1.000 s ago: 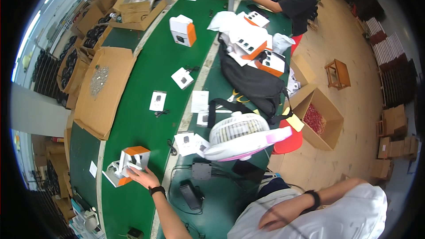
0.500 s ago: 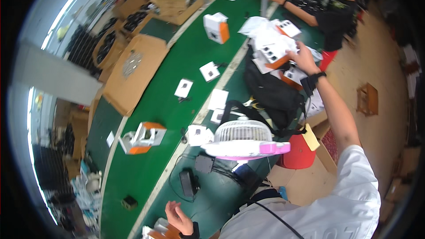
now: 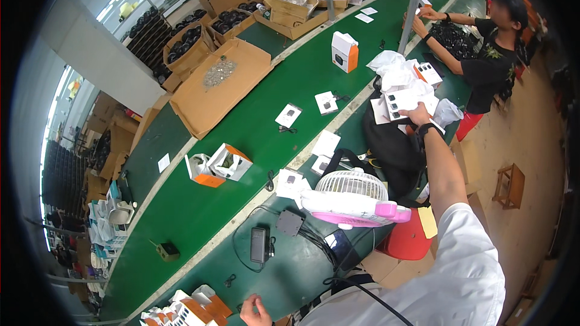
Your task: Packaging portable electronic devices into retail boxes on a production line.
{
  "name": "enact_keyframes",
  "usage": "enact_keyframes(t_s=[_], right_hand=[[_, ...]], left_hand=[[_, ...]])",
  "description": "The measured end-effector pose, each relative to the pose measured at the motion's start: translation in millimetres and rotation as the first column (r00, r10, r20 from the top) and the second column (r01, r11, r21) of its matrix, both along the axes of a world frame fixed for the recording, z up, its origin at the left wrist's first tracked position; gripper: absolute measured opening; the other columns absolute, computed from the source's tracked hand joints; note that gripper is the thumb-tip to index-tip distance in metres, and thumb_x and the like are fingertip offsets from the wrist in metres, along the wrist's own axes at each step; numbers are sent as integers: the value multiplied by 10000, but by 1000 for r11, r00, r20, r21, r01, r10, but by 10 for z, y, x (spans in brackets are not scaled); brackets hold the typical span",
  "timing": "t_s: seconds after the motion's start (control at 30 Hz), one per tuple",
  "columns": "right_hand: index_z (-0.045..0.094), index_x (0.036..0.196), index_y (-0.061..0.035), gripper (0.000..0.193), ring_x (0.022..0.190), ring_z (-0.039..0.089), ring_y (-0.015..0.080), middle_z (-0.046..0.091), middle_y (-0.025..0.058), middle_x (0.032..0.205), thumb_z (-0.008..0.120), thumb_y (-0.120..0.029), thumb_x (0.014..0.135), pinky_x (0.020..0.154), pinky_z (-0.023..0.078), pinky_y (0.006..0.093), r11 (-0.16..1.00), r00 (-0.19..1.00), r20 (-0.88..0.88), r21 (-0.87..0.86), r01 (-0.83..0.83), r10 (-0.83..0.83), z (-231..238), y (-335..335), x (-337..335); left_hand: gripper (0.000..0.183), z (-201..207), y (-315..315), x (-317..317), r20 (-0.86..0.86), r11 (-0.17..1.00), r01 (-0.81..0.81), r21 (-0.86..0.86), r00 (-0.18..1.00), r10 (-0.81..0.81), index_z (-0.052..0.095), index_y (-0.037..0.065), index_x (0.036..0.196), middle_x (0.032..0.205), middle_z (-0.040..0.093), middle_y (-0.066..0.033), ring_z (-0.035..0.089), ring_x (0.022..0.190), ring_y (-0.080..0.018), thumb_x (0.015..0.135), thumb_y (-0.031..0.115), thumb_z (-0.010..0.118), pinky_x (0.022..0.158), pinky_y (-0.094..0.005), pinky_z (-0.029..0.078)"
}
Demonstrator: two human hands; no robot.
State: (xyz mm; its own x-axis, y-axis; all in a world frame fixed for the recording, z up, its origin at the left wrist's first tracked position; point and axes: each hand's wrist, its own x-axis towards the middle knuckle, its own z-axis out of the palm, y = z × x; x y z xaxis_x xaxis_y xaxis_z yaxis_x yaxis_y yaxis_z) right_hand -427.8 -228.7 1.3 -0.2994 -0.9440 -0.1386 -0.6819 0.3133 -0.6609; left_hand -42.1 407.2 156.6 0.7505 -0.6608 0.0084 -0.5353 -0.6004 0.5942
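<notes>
Left hand: the left hand (image 3: 254, 311) sits low at the table (image 3: 199, 205) edge, fingers curled, grip unclear, just beside orange-and-white boxes (image 3: 187, 311).
Centre: a white and pink fan (image 3: 353, 199) lies by a black bag (image 3: 393, 148).
Right hand: the right hand (image 3: 417, 115) reaches far out, closing on a white box (image 3: 406, 101) atop the pile.

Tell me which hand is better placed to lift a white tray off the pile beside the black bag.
Right, probably. The right hand is stretched out onto the pile of white trays next to the black bag. The left hand is low at the near edge by the orange-and-white boxes, far from the pile.
</notes>
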Motion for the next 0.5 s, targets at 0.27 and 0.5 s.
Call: enact_keyframes(t_s=[0.27, 0.5], right_hand=[[613, 1016, 69, 546, 801, 613, 191, 659, 124, 943, 708, -421, 795, 724, 471, 320, 880, 921, 370, -389, 273, -122, 1417, 784, -429], [405, 1296, 37, 560, 1125, 535, 238, 529, 157, 1229, 650, -106, 813, 972, 427, 385, 926, 482, 825, -371, 66, 296, 2286, 4037, 976]], left_hand=[[139, 325, -125, -157, 94, 972, 232, -34, 969, -228, 660, -7, 939, 773, 641, -178, 605, 682, -314, 853, 63, 576, 638, -371, 483], [406, 1019, -376, -209, 76, 746, 427, -511, 887, -455, 631, -47, 1018, 1228, 536, -231, 654, 848, -257, 705, 157, 791, 786, -342, 518]])
